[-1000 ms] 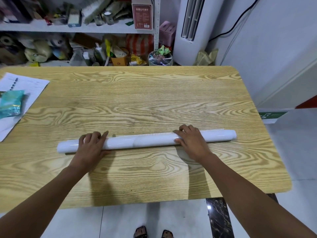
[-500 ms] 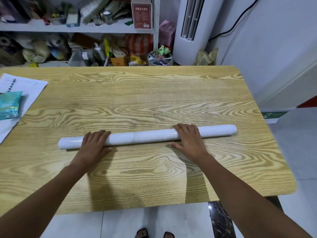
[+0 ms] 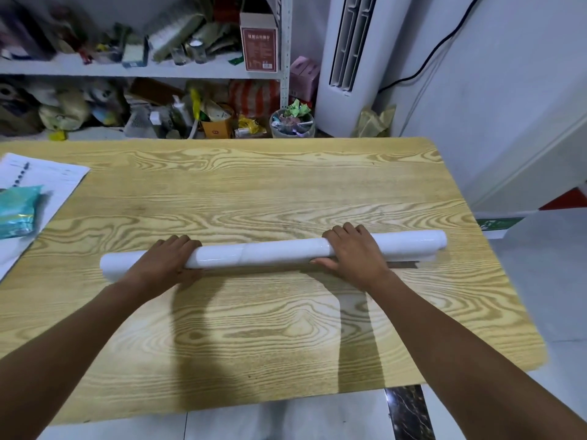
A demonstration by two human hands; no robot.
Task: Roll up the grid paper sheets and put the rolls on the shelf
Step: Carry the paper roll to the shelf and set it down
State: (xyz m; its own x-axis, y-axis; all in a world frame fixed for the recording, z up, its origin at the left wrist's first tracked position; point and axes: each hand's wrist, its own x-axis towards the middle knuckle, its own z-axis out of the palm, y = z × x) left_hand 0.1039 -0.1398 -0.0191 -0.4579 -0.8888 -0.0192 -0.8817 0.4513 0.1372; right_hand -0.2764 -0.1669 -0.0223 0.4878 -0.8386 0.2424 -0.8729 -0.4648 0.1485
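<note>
The paper roll (image 3: 270, 254) is lying on the worktop (image 3: 254, 192), its long axis running left to right. The left grip (image 3: 165, 262) and right grip (image 3: 352, 252) are both curling around it. The shelf (image 3: 143, 70) is standing straight ahead, beyond the far edge.

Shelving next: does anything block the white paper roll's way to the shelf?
Nothing visible on the way; left hand and right hand grip the white paper roll. The white metal shelf is crowded: jars, a red-brown carton.

Fingertips of my left hand (image 3: 165, 262) and my right hand (image 3: 352, 252) hidden behind the paper roll (image 3: 260, 254), teal packet (image 3: 17, 211) cut by left edge, shelf clutter (image 3: 178, 36) blurred.
</note>
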